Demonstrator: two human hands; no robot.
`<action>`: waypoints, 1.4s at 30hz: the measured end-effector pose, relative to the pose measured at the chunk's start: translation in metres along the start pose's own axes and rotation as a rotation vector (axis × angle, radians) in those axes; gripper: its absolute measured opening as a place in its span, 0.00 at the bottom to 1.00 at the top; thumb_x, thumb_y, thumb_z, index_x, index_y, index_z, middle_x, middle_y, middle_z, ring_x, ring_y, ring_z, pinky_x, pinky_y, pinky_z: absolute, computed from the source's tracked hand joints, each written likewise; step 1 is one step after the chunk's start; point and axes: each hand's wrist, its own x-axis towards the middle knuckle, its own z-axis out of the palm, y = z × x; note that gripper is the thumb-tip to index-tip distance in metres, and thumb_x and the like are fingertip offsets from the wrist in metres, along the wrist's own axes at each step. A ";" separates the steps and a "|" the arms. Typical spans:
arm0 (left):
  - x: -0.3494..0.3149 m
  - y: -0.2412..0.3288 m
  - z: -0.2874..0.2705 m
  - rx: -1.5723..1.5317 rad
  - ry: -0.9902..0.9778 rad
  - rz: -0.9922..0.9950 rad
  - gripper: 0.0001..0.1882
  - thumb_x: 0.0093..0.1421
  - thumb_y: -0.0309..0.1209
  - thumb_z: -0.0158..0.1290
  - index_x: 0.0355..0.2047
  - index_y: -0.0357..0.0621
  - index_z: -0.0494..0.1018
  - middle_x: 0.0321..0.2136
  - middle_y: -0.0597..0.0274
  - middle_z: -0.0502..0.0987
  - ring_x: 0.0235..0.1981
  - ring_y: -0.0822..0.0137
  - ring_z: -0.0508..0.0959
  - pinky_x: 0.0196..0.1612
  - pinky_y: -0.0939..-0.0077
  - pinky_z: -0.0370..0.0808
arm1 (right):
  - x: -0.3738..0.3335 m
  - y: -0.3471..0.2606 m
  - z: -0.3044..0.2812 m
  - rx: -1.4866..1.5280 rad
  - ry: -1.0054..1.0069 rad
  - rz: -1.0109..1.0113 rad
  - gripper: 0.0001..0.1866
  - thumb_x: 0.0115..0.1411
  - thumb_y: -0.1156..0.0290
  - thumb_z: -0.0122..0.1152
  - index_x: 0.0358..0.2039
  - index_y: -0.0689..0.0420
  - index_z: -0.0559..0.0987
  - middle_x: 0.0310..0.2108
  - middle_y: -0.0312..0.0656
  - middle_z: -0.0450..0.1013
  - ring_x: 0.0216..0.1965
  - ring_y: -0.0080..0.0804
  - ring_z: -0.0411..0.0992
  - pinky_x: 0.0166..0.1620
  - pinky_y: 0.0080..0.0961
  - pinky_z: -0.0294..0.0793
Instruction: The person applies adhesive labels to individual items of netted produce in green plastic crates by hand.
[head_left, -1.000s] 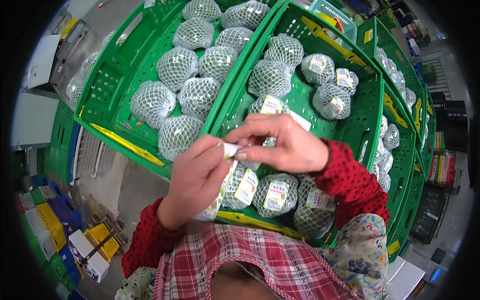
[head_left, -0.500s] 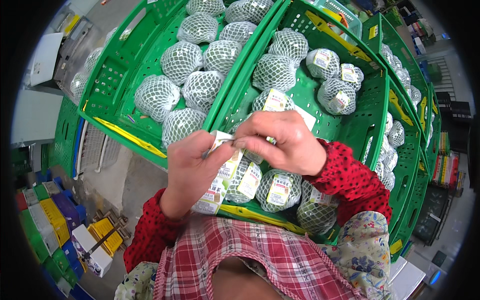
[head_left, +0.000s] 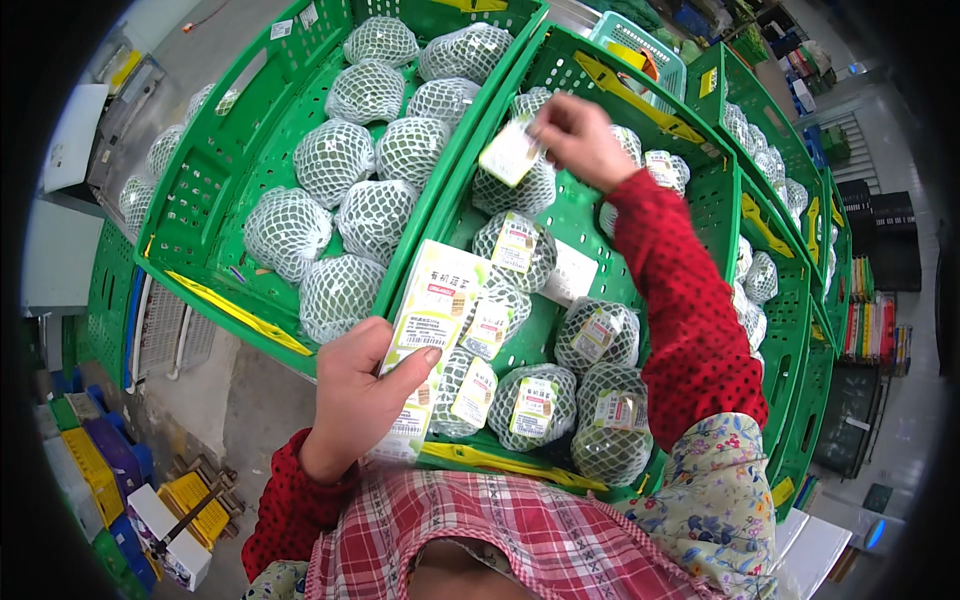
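Lower centre of the frame: a plaid apron (head_left: 500,530) fills the bottom edge, with red dotted sleeves on both forearms and a floral oversleeve (head_left: 715,490) at lower right.

Left hand (head_left: 355,395), lower centre-left: fingers closed on a label sheet (head_left: 425,330), thumb pressed on its face. The sheet runs upward from the hand, over the near rim of the middle crate (head_left: 590,215) and the nearest fruit in it.

Middle crate, centre of the frame: green plastic, tilted, holding netted green fruit (head_left: 535,405), most of the near ones bearing a label on the foam net.

Right hand (head_left: 580,135), upper centre: arm stretched across the middle crate toward its far end. Fingertips pinched together on 1 label (head_left: 510,155), which sits at a netted fruit (head_left: 515,190) in the far left part of that crate; whether the label touches the net cannot be told.

Left crate (head_left: 200,195), upper left: green, filled with netted fruit showing no labels.

Right edge: further green crates (head_left: 790,260) with netted fruit, in a row receding to the upper right.

Lower left corner: coloured boxes (head_left: 110,470) on the floor, blue, yellow and green.
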 end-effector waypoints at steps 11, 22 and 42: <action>0.001 -0.010 -0.001 -0.044 0.000 -0.037 0.08 0.53 0.23 0.62 0.25 0.33 0.73 0.18 0.63 0.67 0.19 0.77 0.67 0.21 0.76 0.61 | -0.004 0.065 0.070 -0.786 0.175 -0.270 0.29 0.41 0.57 0.76 0.38 0.59 0.70 0.33 0.49 0.70 0.34 0.52 0.74 0.36 0.44 0.75; 0.003 -0.005 -0.013 0.062 -0.021 0.057 0.04 0.57 0.21 0.57 0.33 0.33 0.75 0.31 0.57 0.73 0.28 0.69 0.72 0.32 0.76 0.69 | -0.052 -0.084 0.054 0.530 -0.278 0.005 0.20 0.55 0.70 0.69 0.48 0.62 0.77 0.37 0.34 0.75 0.40 0.20 0.72 0.46 0.24 0.74; 0.003 0.008 0.007 -0.009 0.039 -0.107 0.09 0.51 0.24 0.64 0.23 0.32 0.74 0.17 0.61 0.74 0.18 0.74 0.72 0.20 0.74 0.65 | 0.064 0.093 -0.047 -0.104 0.281 0.080 0.18 0.53 0.65 0.72 0.38 0.63 0.76 0.30 0.39 0.75 0.31 0.26 0.72 0.37 0.25 0.73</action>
